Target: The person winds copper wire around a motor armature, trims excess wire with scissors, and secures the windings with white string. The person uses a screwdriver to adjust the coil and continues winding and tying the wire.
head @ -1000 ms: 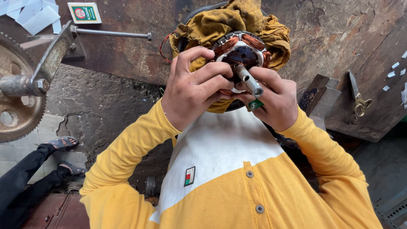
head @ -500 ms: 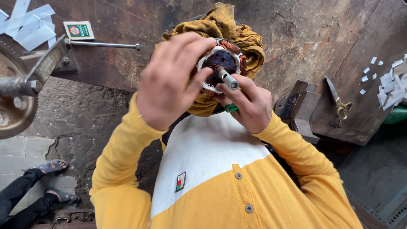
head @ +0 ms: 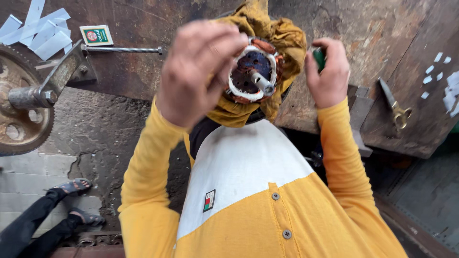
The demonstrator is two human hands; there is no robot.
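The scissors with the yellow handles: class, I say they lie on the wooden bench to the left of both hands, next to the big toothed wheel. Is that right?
Not quite. The head view shows the scissors lying on the wooden bench on the right, beyond the right hand. The big toothed wheel is on the far left, away from them.

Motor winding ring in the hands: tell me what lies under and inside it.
Under the winding ring a yellow cloth is bunched on the bench. Inside it a metal shaft sticks out. The cloth hides whatever lies beneath, and the left hand covers the ring's edge.
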